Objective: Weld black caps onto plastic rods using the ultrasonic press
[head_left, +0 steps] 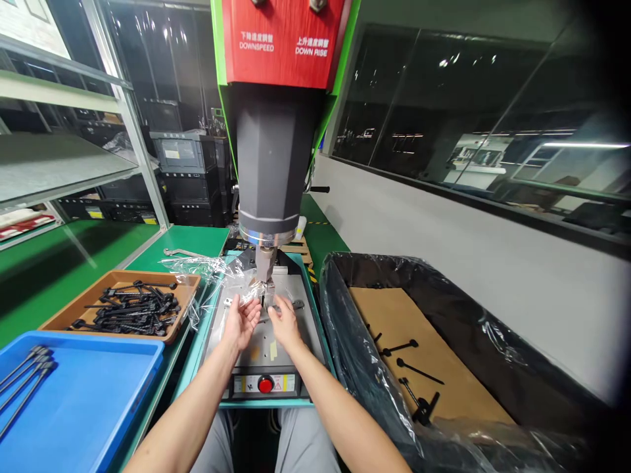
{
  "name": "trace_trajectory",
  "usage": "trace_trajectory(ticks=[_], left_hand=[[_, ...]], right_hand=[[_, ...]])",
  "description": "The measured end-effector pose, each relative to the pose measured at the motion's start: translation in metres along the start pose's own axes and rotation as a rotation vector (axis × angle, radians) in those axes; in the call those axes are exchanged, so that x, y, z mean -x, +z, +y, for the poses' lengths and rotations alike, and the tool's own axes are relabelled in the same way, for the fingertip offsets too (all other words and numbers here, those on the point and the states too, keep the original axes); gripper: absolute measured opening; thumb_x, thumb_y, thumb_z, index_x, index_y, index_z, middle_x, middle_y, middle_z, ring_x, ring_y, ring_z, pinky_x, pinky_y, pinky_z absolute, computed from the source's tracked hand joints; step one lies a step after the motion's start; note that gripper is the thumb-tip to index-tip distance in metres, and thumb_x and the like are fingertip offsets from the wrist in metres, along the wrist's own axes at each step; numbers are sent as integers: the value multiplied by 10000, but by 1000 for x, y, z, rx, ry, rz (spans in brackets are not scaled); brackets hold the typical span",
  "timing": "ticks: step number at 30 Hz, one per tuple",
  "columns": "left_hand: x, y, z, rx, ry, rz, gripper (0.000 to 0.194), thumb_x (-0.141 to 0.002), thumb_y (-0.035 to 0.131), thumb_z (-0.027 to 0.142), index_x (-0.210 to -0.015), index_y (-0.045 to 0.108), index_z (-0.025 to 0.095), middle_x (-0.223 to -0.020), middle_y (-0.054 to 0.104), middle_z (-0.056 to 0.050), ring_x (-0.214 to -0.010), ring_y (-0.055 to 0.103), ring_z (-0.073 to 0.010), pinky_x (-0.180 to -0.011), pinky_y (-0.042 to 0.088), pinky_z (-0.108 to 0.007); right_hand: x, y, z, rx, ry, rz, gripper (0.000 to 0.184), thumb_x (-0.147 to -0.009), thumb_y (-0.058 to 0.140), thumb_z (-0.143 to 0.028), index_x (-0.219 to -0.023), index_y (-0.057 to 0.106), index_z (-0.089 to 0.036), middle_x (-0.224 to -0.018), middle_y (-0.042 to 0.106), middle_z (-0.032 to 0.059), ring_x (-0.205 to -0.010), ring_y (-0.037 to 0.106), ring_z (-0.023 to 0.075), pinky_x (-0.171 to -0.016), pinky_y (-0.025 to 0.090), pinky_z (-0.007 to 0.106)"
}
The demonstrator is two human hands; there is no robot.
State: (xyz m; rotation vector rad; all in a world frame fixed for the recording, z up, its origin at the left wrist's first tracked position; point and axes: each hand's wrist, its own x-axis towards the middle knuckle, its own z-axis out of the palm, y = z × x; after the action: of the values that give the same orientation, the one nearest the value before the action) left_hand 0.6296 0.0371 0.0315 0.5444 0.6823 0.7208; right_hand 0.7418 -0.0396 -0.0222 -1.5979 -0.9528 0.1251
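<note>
My left hand [241,323] is palm up, its fingers stretched out and a little bent, to the left of the press tool. My right hand [284,322] is on the other side, thumb and fingers apart, close to the fixture. Between the two hands a small dark part [263,301] stands in the fixture under the metal horn [265,263]; its lower end is hard to make out. I see no object clearly held in either hand. The grey machine base [296,351] lies beneath, with a red button [265,384] on its front.
An orange tray [56,320] of black rod-like parts stands left, behind a blue tray [98,394] with several more. Clear plastic film [197,276] and a wrench [183,252] lie nearby. A plastic-lined box [340,315] with black parts on cardboard stands right. The press head [270,151] hangs overhead.
</note>
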Motion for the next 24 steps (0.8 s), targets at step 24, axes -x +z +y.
trace_trajectory(ticks=[24], left_hand=[[-9, 1, -4, -196, 259, -20, 206, -820, 623, 354, -850, 612, 150, -882, 648, -42, -657, 628, -106, -506, 446, -178]], right_hand=[[1, -35, -46, -218, 3, -119, 236, -754, 679, -314, -950, 612, -199, -890, 674, 37, -785, 616, 191, -757, 502, 332]])
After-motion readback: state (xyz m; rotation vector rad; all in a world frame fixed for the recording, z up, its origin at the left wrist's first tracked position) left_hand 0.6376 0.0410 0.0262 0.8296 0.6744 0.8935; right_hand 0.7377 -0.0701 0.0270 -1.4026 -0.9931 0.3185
